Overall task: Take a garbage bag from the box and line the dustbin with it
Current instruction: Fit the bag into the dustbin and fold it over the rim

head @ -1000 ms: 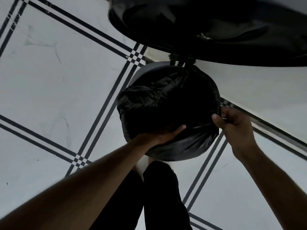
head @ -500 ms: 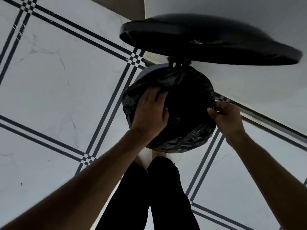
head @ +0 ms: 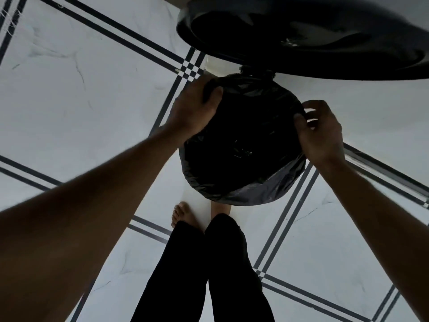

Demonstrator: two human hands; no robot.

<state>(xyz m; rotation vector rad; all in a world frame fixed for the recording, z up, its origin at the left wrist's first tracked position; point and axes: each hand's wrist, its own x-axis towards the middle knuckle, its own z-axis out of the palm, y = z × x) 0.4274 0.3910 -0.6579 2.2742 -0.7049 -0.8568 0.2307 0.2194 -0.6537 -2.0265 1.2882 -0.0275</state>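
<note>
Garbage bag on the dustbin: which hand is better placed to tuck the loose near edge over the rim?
Probably the right hand: it pinches the garbage bag just above the loose flap; the left hand grips the far-left rim.

Looking straight down: black garbage bag (head: pixel 241 145) is stretched over the mouth of the dustbin (head: pixel 243 196), plastic folded outward over the near rim. My left hand (head: pixel 195 110) clamps the bag edge at the far-left rim, thumb on top. My right hand (head: pixel 318 131) pinches the edge at the right rim. Lid (head: pixel 301 38) stands open above the far side. Bare feet and black trousers (head: pixel 209 270) on the white tiled floor (head: pixel 69 101).
</note>
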